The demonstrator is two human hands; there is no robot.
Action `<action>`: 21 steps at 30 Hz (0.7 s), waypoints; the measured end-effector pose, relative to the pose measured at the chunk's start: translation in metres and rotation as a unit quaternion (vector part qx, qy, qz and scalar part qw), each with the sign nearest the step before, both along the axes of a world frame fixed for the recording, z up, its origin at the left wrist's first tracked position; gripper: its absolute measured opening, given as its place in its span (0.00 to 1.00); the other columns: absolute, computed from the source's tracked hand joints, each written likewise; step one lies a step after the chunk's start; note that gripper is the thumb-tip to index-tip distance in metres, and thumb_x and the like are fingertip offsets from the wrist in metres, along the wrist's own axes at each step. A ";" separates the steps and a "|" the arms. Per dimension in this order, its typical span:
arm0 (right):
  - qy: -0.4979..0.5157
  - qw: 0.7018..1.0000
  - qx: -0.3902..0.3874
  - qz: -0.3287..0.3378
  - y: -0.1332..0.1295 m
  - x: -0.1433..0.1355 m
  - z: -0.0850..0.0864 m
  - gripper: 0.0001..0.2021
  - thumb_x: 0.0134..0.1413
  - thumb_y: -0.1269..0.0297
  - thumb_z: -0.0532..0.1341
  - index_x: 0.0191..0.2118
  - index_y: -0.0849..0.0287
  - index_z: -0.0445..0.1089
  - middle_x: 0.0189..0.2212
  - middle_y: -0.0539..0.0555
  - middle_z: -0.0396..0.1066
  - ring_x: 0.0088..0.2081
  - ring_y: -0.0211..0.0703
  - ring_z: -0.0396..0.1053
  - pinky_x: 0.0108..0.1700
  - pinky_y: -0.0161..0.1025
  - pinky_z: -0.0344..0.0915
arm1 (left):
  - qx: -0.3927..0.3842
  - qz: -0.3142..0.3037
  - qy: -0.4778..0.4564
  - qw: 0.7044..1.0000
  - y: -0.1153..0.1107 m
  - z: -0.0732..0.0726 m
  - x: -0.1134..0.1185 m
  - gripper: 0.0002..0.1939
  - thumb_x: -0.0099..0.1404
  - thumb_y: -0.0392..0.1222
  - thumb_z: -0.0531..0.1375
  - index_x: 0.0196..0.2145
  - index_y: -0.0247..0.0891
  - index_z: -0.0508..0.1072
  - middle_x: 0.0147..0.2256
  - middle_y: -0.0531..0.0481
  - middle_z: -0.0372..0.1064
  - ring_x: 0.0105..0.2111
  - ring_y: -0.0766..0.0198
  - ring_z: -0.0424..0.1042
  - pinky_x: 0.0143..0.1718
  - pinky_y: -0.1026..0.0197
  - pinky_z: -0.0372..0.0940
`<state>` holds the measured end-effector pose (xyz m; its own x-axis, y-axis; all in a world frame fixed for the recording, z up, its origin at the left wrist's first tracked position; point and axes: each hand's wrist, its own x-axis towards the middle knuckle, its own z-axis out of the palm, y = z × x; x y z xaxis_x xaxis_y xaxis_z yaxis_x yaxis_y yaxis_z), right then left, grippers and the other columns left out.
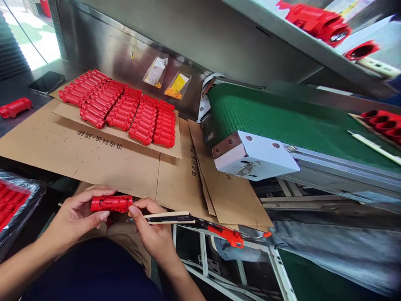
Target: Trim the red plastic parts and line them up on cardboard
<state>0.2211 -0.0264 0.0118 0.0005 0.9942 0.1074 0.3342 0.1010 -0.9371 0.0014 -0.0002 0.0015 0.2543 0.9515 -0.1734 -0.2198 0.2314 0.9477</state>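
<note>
My left hand point(83, 213) grips one end of a red plastic tubular housing point(112, 203), held level above my lap, thumb in front and fingers behind. At the housing's other end, my right hand point(153, 225) pinches close to it, thumb against its edge. Also in my right hand is a slim utility knife point(171, 218) with a pale-edged, dark-centred handle. Its front end points left, just below the housing; whether it touches is unclear. Rows of similar red housings point(119, 106) lie on a cardboard sheet point(70, 113) beyond my hands.
A green conveyor belt point(266, 113) with a white metal end bracket point(257, 156) stands at right. An orange-handled tool point(227, 235) lies by the table edge. At left are a bin of red parts point(21, 209), a phone point(46, 82) and a loose housing point(16, 107). Small bags point(178, 85) hang behind.
</note>
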 end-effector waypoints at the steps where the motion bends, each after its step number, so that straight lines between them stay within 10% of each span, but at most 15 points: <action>1: -0.027 0.999 0.034 0.004 0.000 0.004 0.001 0.10 0.70 0.61 0.66 0.35 0.56 0.78 0.28 0.50 0.79 0.29 0.40 0.75 0.33 0.35 0.70 | 0.036 0.021 0.022 0.999 -0.002 0.000 -0.001 0.18 0.62 0.43 0.76 0.50 0.44 0.87 0.51 0.40 0.83 0.34 0.61 0.80 0.32 0.65 0.75; 8: -0.074 0.968 0.208 0.118 -0.004 0.026 0.025 0.15 0.71 0.74 0.64 0.60 0.56 0.76 0.51 0.58 0.84 0.53 0.45 0.82 0.54 0.39 0.79 | 0.035 0.010 0.064 0.997 -0.007 0.003 -0.016 0.16 0.63 0.44 0.75 0.48 0.45 0.84 0.50 0.43 0.85 0.46 0.52 0.85 0.47 0.59 0.79; 21: -0.048 0.954 0.237 0.179 0.003 0.018 0.018 0.11 0.70 0.70 0.67 0.55 0.55 0.78 0.47 0.60 0.85 0.43 0.47 0.82 0.46 0.46 0.79 | -0.007 0.053 0.087 0.995 -0.018 0.018 -0.005 0.16 0.59 0.50 0.77 0.44 0.48 0.86 0.44 0.46 0.85 0.44 0.51 0.83 0.47 0.59 0.77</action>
<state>0.2388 -0.0236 0.0303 -0.3624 0.7682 0.5278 0.2813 0.6300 -0.7238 -0.0038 -0.0183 0.0199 0.1169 0.9684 -0.2202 -0.0773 0.2299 0.9701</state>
